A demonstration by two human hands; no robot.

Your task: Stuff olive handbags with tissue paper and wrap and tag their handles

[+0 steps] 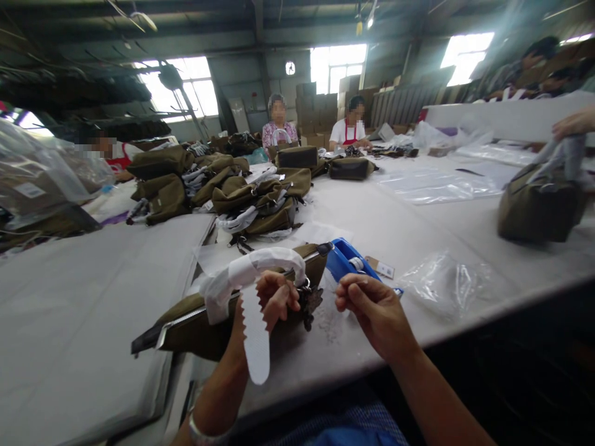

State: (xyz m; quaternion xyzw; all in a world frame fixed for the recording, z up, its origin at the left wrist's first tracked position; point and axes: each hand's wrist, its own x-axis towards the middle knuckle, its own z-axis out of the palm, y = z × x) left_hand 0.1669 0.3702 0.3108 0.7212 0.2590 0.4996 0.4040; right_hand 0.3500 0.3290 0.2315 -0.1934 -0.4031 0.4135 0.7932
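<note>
An olive handbag (199, 337) with a metal zip lies on the table in front of me, its arched handle (274, 255) wrapped in white material. My left hand (275, 297) reaches past the handle, fingers curled close to a dark hanging charm (310, 302) on a ring. Whatever those fingers hold is hidden. A white strip with toothed edges (255, 344) hangs in front of my left wrist. To the right of the charm, my right hand (369, 306) is closed in a pinch, on something too small to make out. Behind it sits a blue plastic holder (341, 254).
A tag (381, 267) and a clear plastic bag (444, 285) lie to the right. Several olive bags (260, 198) are piled ahead. White sheets (93, 310) are stacked at left. At far right another person's hand (576, 122) grips a handbag (542, 204). Co-workers sit across the table.
</note>
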